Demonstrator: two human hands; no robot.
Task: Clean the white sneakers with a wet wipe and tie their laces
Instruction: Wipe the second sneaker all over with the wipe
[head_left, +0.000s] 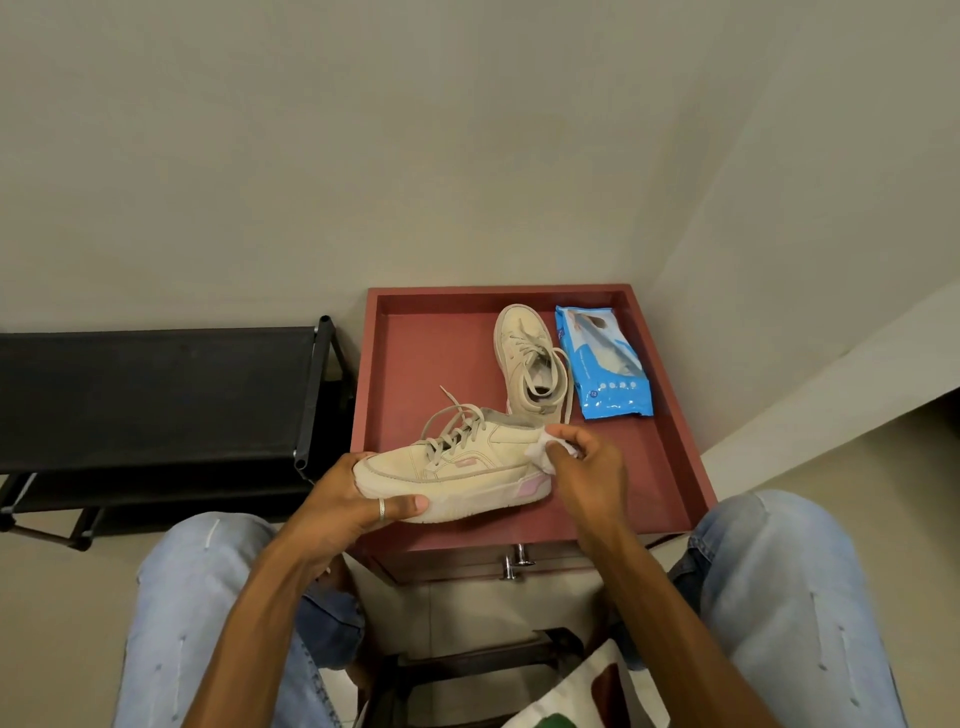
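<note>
My left hand (353, 506) grips the toe end of an off-white sneaker (467, 467), holding it on its side over the red table top (431, 353). Its laces hang loose and untied. My right hand (587, 467) pinches a crumpled white wet wipe (545, 448) against the sneaker's heel, just above a pink heel patch. The second sneaker (530, 364) lies flat on the table farther back, toe pointing away, with its laces also loose. A blue pack of wet wipes (602, 364) lies just right of it.
The red table has a raised rim and a drawer with a metal handle (514, 564) facing me. A black shoe rack (156, 395) stands to the left. My knees in light jeans flank the table. A white printed bag (587, 696) sits below.
</note>
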